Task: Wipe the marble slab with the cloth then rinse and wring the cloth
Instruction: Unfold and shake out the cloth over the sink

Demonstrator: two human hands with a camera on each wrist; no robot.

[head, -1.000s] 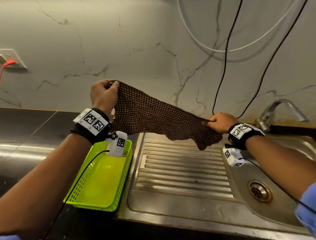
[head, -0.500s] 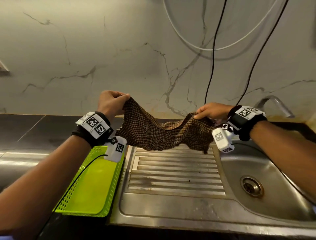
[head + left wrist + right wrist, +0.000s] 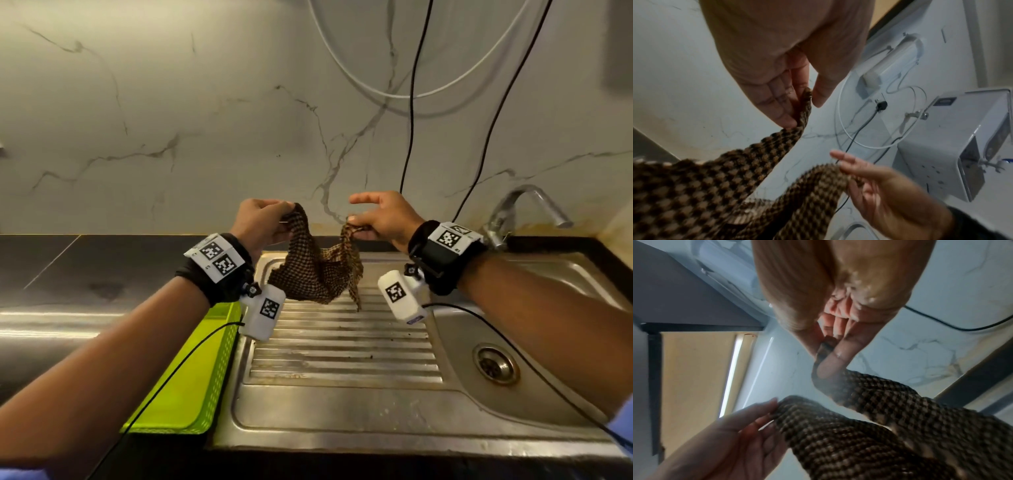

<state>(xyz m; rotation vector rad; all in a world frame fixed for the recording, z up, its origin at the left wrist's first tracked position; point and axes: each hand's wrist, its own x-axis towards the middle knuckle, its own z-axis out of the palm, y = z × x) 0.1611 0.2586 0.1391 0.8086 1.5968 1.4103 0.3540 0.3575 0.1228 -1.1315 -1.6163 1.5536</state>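
Left hand (image 3: pixel 262 219) and right hand (image 3: pixel 383 219) each pinch a corner of the checked cloth (image 3: pixel 317 270) (sagging between them) above the sink drainboard (image 3: pixel 342 346).

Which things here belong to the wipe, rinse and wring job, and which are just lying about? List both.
Part of the job:
- checked cloth, a corner pinched in each hand's grip: left hand, right hand
- marble wall slab
- tap
- steel sink, for rinsing

Just lying about:
- green plastic basket beside the sink
- black cables and white cable hanging on the wall
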